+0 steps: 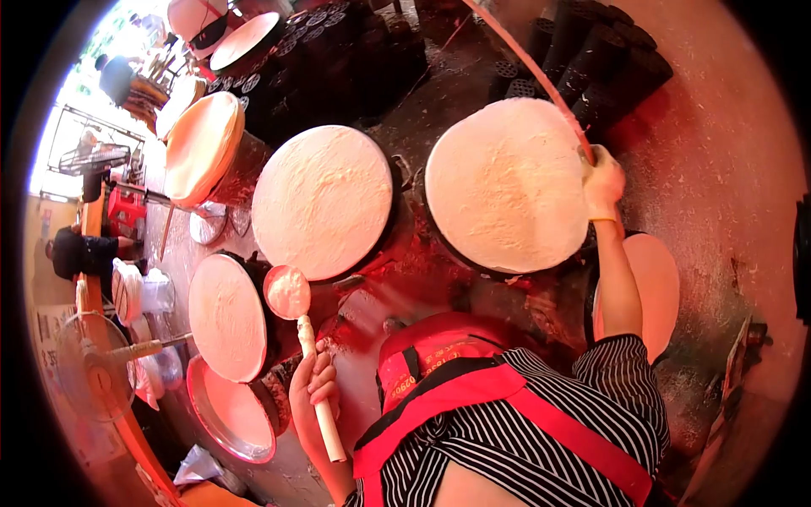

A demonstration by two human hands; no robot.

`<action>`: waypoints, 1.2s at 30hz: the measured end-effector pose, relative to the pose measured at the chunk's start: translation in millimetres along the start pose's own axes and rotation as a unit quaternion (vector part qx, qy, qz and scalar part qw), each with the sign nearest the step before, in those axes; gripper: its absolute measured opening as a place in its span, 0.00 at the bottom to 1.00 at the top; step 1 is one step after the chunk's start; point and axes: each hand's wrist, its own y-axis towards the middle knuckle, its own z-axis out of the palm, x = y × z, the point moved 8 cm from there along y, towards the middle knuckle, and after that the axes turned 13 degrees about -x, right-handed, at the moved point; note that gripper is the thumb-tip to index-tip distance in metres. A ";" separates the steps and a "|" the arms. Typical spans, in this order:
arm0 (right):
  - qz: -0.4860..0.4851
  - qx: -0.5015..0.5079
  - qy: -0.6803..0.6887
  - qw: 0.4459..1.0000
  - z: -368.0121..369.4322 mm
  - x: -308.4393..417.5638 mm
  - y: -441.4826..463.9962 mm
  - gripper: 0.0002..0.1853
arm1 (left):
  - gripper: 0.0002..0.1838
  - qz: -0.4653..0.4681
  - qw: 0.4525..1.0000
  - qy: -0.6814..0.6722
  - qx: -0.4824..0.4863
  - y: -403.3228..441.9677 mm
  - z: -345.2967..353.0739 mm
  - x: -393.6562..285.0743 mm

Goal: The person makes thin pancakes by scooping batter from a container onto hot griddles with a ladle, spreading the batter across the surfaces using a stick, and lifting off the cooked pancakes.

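Left hand point(314, 380): fingers curled, closed around the ladle point(287, 291), gripping a pale, smooth, cylindrical handle, wood-looking. Handle bumpy and wrapped-looking near the bowl. Bowl round and shallow, holds a pale, lumpy, wet-looking mix, sits between the middle disc point(323, 203) and the left disc point(226, 317).

Right hand point(602, 182): fingers folded in, gripping the end of a long, thin, reddish stick point(541, 76); fingertips partly hidden. Stick runs up from the fist, passes over the upper right edge of the right disc point(507, 186) and leaves the top of view. Yellow band point(602, 220) round the wrist. Hand at that disc's right edge; can't tell if touching.

Middle and right discs: big, round, pale, matte, rough with small raised lumps, dark rims below. Left disc same look, smaller in view, edge dark. Pan point(228, 410) below it: round, pinkish rim, smooth pale inside. Another disc point(650, 291), smooth and pinkish, partly behind the right forearm.

Upper left: stack point(203, 148) of thin, round, floppy-edged sheets. Top right: black cylinders point(591, 59), some with holed ends. Bottom: red cloth apron point(456, 346) over a black-and-white striped top point(557, 439). Far left: fan point(95, 367), round wire cage; person point(83, 253) in dark clothes near it
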 end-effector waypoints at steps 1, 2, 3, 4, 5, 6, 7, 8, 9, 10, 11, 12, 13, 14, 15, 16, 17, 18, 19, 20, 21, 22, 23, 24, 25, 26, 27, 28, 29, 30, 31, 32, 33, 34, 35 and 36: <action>-0.024 -0.020 0.041 0.999 -15.2 18.6 -0.1 0.12 | 0.13 -0.004 1.000 -0.009 0.005 -2.3 0.4 -5.1; -0.073 -0.047 0.048 0.995 -35.2 45.8 -1.8 0.10 | 0.13 -0.006 1.000 -0.018 0.011 -5.1 -0.5 -12.9; -0.102 -0.056 0.062 0.991 -54.9 75.0 -5.1 0.10 | 0.13 -0.006 1.000 -0.015 0.006 -5.5 -6.0 -22.9; -0.132 -0.066 0.075 0.986 -75.9 109.5 -9.8 0.10 | 0.12 -0.002 1.000 -0.010 0.008 -8.7 -10.1 -35.0; -0.170 -0.077 0.094 0.978 -95.3 145.7 -15.8 0.10 | 0.12 0.001 1.000 -0.006 0.010 -11.8 -14.9 -46.6; -0.208 -0.088 0.114 0.968 -113.7 182.5 -23.8 0.11 | 0.12 0.004 1.000 -0.001 0.012 -14.7 -20.3 -59.4; -0.246 -0.100 0.134 0.955 -130.1 216.1 -31.3 0.11 | 0.12 0.016 1.000 0.010 0.010 -18.3 -27.0 -74.6; -0.295 -0.084 0.165 0.938 -138.3 247.1 -36.7 0.15 | 0.12 0.031 0.999 0.018 0.001 -22.3 -37.1 -91.4; -0.346 -0.095 0.104 0.928 -151.5 286.1 -42.6 0.16 | 0.11 0.044 0.999 0.027 -0.008 -26.2 -47.8 -108.5; -0.395 -0.106 0.042 0.912 -161.4 323.3 -49.1 0.18 | 0.11 0.056 0.998 0.036 -0.018 -29.8 -57.1 -123.2; -0.419 -0.136 0.040 0.897 -169.9 357.2 -52.9 0.18 | 0.11 0.077 0.995 0.047 -0.030 -38.0 -62.5 -140.1; -0.445 -0.165 0.043 0.879 -173.0 392.2 -53.3 0.19 | 0.10 0.083 0.995 0.055 -0.032 -44.1 -70.2 -155.9; -0.433 -0.126 0.009 0.892 -157.9 421.8 -41.2 0.18 | 0.10 0.095 0.993 0.060 -0.036 -49.6 -80.5 -172.0; -0.424 -0.086 -0.016 0.901 -138.5 453.6 -28.3 0.18 | 0.09 0.116 0.990 0.060 -0.042 -55.7 -90.7 -190.8; -0.419 -0.053 -0.047 0.905 -119.5 487.5 -19.8 0.16 | 0.08 0.123 0.989 0.072 -0.030 -59.5 -97.5 -204.9; -0.419 -0.015 -0.072 0.905 -88.5 519.2 -11.8 0.14 | 0.04 0.135 0.987 0.070 -0.047 -65.9 -101.5 -215.2; -0.472 -0.026 -0.036 0.881 -53.0 541.6 6.5 0.15 | 0.03 0.167 0.981 0.074 -0.072 -75.7 -106.1 -225.9; -0.518 -0.036 -0.007 0.855 -15.0 566.7 19.6 0.15 | 0.04 0.188 0.974 0.081 -0.100 -83.3 -111.0 -233.7; -0.529 -0.039 -0.034 0.847 1.4 606.2 11.1 0.16 | 0.05 0.208 0.970 0.066 -0.110 -92.6 -119.3 -243.7; -0.537 -0.049 -0.068 0.839 10.3 641.3 12.1 0.16 | 0.06 0.221 0.967 0.054 -0.112 -98.2 -123.3 -255.2; -0.543 -0.060 -0.105 0.831 18.7 671.6 9.9 0.17 | 0.05 0.230 0.966 0.020 -0.120 -104.0 -131.0 -263.9; -0.557 -0.098 -0.055 0.823 19.4 699.7 -1.3 0.17 | 0.04 0.241 0.963 -0.009 -0.122 -108.6 -138.7 -271.0; -0.569 -0.137 -0.005 0.811 20.8 725.3 -16.4 0.17 | 0.04 0.251 0.960 -0.037 -0.121 -112.0 -146.9 -276.8; -0.578 -0.174 0.046 0.796 27.1 746.9 -29.3 0.18 | 0.04 0.262 0.955 -0.066 -0.122 -114.8 -153.8 -280.1; -0.609 -0.163 0.170 0.757 42.0 770.8 -41.7 0.18 | 0.06 0.271 0.950 -0.106 -0.115 -118.3 -158.7 -282.0; -0.634 -0.153 0.198 0.732 65.6 793.1 -58.2 0.19 | 0.08 0.293 0.941 -0.132 -0.107 -122.3 -162.8 -283.2; -0.658 -0.143 0.227 0.704 80.6 815.1 -84.2 0.19 | 0.08 0.303 0.933 -0.164 -0.105 -126.7 -166.1 -282.6; -0.679 -0.341 0.335 0.558 65.0 812.8 -128.7 0.10 | 0.08 0.315 0.924 -0.194 -0.101 -130.7 -167.6 -281.5; -0.690 -0.280 0.271 0.610 124.5 844.4 -132.3 0.07 | 0.09 0.322 0.911 -0.240 -0.090 -135.3 -165.4 -277.5; -0.693 -0.293 0.195 0.629 131.4 853.1 -168.0 0.04 | 0.08 0.340 0.900 -0.259 -0.086 -141.4 -161.7 -273.5; -0.686 -0.277 0.213 0.638 147.9 854.5 -197.7 0.01 | 0.08 0.335 0.887 -0.310 -0.075 -145.9 -155.8 -267.3; -0.706 -0.211 0.221 0.639 182.3 866.2 -219.8 0.02 | 0.09 0.353 0.873 -0.324 -0.089 -150.8 -153.1 -262.3; -0.693 -0.172 0.243 0.657 212.9 864.4 -243.9 0.04 | 0.09 0.359 0.863 -0.344 -0.087 -153.8 -152.3 -257.3; -0.675 -0.172 0.211 0.686 227.9 857.2 -269.5 0.04 | 0.09 0.361 0.851 -0.371 -0.082 -155.1 -152.8 -251.9; -0.686 -0.137 0.232 0.676 222.3 852.6 -288.4 0.04 | 0.09 0.373 0.839 -0.387 -0.081 -157.2 -150.3 -247.9; -0.694 0.000 0.154 0.703 257.0 858.1 -307.4 0.04 | 0.09 0.385 0.826 -0.403 -0.084 -160.6 -148.8 -241.9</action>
